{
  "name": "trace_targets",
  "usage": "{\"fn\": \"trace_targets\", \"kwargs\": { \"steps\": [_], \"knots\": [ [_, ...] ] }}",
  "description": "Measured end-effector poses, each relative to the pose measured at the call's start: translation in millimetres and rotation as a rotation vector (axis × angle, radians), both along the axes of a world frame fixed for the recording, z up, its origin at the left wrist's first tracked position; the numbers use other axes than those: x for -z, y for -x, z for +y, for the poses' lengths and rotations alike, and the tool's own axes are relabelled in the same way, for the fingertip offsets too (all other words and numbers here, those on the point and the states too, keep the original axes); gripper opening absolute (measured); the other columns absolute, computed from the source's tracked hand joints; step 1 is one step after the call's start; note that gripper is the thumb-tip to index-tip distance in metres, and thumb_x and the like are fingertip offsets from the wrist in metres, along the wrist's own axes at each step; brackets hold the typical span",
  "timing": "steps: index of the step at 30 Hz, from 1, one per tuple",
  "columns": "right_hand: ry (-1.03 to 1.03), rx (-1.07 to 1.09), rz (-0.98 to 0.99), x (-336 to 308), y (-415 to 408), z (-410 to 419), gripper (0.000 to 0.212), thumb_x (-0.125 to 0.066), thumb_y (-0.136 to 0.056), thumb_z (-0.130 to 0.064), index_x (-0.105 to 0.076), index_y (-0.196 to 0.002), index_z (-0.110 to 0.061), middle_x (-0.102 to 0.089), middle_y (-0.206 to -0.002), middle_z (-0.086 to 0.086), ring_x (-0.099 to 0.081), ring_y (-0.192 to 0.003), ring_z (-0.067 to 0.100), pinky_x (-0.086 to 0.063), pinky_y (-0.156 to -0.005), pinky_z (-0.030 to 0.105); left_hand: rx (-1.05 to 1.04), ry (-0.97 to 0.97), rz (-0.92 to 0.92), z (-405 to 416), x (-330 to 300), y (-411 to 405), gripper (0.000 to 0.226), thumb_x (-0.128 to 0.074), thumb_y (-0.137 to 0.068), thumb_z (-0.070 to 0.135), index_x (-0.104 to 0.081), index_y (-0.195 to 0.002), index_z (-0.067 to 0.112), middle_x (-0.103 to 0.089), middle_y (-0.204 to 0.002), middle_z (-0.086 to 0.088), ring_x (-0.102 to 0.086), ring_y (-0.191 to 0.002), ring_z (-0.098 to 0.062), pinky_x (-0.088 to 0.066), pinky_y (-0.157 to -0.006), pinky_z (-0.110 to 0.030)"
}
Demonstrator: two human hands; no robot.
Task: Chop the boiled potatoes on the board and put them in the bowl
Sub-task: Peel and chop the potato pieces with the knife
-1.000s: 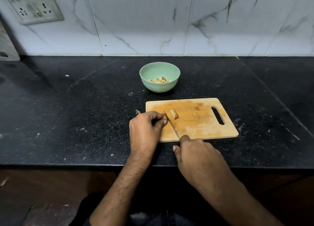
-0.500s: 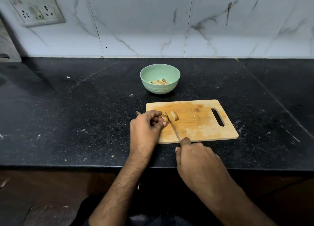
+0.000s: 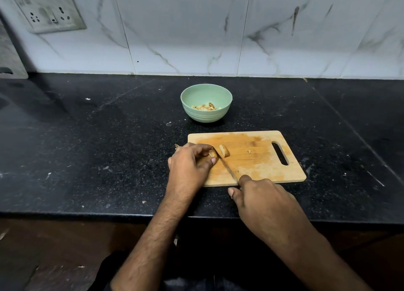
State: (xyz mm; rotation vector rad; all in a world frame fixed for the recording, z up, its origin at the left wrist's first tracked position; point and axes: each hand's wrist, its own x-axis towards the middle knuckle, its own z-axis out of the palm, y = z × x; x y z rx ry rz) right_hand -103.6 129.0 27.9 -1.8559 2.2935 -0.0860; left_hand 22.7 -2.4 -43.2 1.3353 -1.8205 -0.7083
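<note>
A wooden chopping board [image 3: 258,159] lies on the black counter. My left hand [image 3: 190,166] pinches a boiled potato piece [image 3: 212,153] at the board's left end. A cut slice [image 3: 224,150] lies just to its right. My right hand [image 3: 260,201] grips a knife [image 3: 227,168] whose thin blade runs up between the held piece and the slice. Behind the board stands a pale green bowl [image 3: 192,107] with chopped potato bits [image 3: 205,107] at its bottom.
The black counter [image 3: 98,148] carries small crumbs and a scrap [image 3: 176,145] left of the board. A marble-tiled wall [image 3: 218,39] with a socket plate [image 3: 49,10] rises behind. The counter's front edge [image 3: 87,214] runs below my hands.
My left hand's fingers have shifted back a little on the potato piece, showing more of it. The knife blade stays between that piece and the cut slice. The view has tilted slightly.
</note>
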Motion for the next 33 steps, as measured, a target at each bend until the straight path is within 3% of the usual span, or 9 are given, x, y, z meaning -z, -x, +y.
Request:
{"fn": "trace_targets", "kwargs": {
  "steps": [14, 21, 26, 33],
  "knots": [
    [0.041, 0.008, -0.054, -3, 2, -3, 0.042, -0.027, -0.105, -0.054, -0.051, -0.118, -0.023, -0.046, -0.081, -0.005, -0.047, -0.078, 0.019, -0.037, -0.066, 0.033, -0.007, -0.016, -0.043, 2, -2, 2, 0.031, -0.078, -0.081, 0.041, -0.072, -0.111, 0.035, -0.064, -0.097, 0.02, -0.061, -0.101, -0.009, -0.05, -0.097, -0.048],
    [0.065, -0.034, -0.119, -1, 2, -9, 0.041, -0.025, -0.106, -0.05, -0.053, -0.118, -0.022, -0.046, -0.078, -0.006, -0.049, -0.077, 0.019, -0.041, -0.068, 0.034, -0.016, -0.016, -0.005, 6, -5, 0, 0.041, -0.081, -0.079, 0.046, -0.07, -0.116, 0.032, -0.065, -0.096, 0.018, -0.061, -0.098, -0.006, -0.051, -0.096, -0.044],
    [0.04, -0.037, -0.122, 0, 3, -11, 0.041, -0.026, -0.106, -0.05, -0.054, -0.119, -0.022, -0.045, -0.077, -0.006, -0.05, -0.077, 0.018, -0.041, -0.068, 0.033, -0.035, -0.013, 0.02, 7, -7, 1, 0.031, -0.081, -0.083, 0.029, -0.075, -0.113, 0.027, -0.069, -0.102, 0.015, -0.062, -0.096, -0.001, -0.055, -0.093, -0.033],
    [0.036, -0.042, -0.119, 2, 4, -13, 0.041, -0.027, -0.106, -0.051, -0.054, -0.118, -0.022, -0.045, -0.076, -0.006, -0.05, -0.076, 0.018, -0.041, -0.067, 0.033, -0.061, -0.011, 0.008, 4, -4, 1, 0.027, -0.081, -0.082, 0.033, -0.076, -0.108, 0.027, -0.063, -0.103, 0.014, -0.058, -0.105, -0.01, -0.052, -0.096, -0.039]
  ]
}}
